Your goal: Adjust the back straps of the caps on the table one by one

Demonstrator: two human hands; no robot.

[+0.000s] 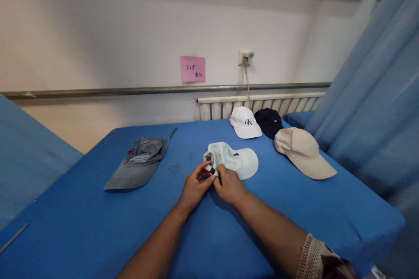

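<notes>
Pale cap: strap pinched by left hand and right hand, partly hiding it.

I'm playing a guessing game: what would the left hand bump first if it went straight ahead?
The left hand would probably meet the pale cap just in front of it, though depth is unclear.

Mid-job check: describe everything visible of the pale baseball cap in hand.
The pale baseball cap looks like soft fabric, whitish with a blue-green tint. A small dark emblem marks its front. It appears upright on the blue-covered table, brim to the picture's right, back opening to the left. The left hand and right hand both grip its back strap, beside a dark part too small to identify.
</notes>
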